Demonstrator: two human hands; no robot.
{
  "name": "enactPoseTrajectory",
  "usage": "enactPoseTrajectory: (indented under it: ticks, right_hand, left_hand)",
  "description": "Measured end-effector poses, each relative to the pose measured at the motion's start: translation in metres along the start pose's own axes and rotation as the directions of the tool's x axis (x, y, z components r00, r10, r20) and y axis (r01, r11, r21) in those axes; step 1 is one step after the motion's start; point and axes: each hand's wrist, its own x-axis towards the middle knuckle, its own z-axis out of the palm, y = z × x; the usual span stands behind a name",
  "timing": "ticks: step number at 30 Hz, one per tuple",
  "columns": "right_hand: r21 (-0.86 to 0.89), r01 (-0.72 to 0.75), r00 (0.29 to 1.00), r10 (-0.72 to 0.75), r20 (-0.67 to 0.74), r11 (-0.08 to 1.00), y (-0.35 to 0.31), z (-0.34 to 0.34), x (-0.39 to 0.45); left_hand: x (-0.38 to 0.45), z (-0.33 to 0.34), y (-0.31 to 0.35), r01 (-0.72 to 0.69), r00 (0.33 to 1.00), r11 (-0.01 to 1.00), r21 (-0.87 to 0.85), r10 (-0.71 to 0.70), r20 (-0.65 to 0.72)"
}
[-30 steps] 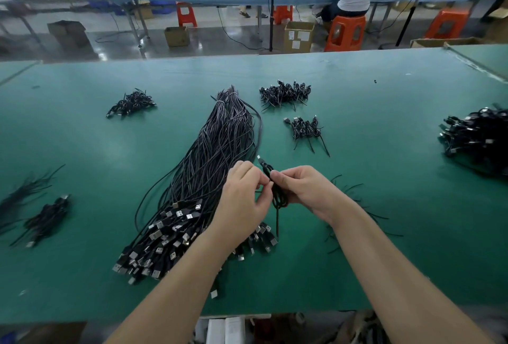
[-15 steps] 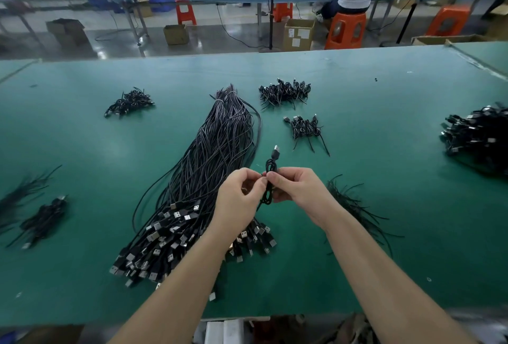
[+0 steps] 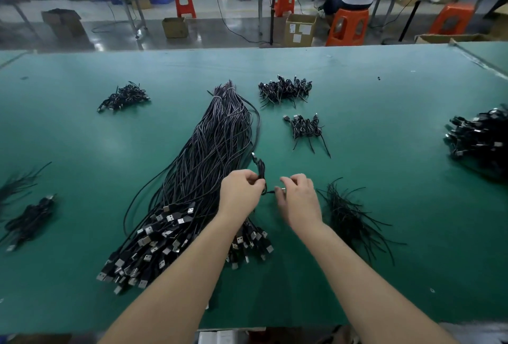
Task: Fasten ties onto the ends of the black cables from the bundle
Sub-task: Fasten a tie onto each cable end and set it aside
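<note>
A long bundle of black cables (image 3: 209, 173) with silver USB plugs at its near end lies down the middle of the green table (image 3: 384, 96). My left hand (image 3: 240, 196) grips a small coiled black cable (image 3: 260, 169) that sticks up above its fingers. My right hand (image 3: 298, 198) is just to the right, its fingers curled and pinching a thin black tie end with a small silver tip (image 3: 283, 190). A loose pile of black ties (image 3: 349, 214) lies right of my right hand.
Small heaps of tied cables sit at the back centre (image 3: 284, 89), mid right (image 3: 306, 126), back left (image 3: 123, 97), far left (image 3: 27, 217) and far right (image 3: 481, 137). Beyond the table a person sits on an orange stool (image 3: 347, 26).
My hands have drawn apart. The coiled cable stays in my left hand, while my right hand has moved right with the tie end.
</note>
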Motion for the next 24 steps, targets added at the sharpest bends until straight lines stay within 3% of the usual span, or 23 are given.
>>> enactPoseTrajectory:
  ticks: [3,15,24]
  right_hand:
    - [-0.204,0.021,0.997,-0.005,0.081,0.979,0.009,0.02,-0.002]
    - [-0.153,0.026,0.999,-0.029,-0.019,0.988,0.012,0.03,-0.006]
    - [-0.168,0.04,0.993,-0.021,0.114,0.985,0.014,0.022,-0.003]
  left_hand:
    - [0.025,0.016,0.004,0.029,0.999,0.997,0.076,-0.027,-0.022]
    - [0.145,0.093,0.034,0.023,0.996,0.986,0.163,-0.009,-0.084]
    - [0.205,0.129,0.059,0.07,0.997,0.975,0.209,-0.073,0.003]
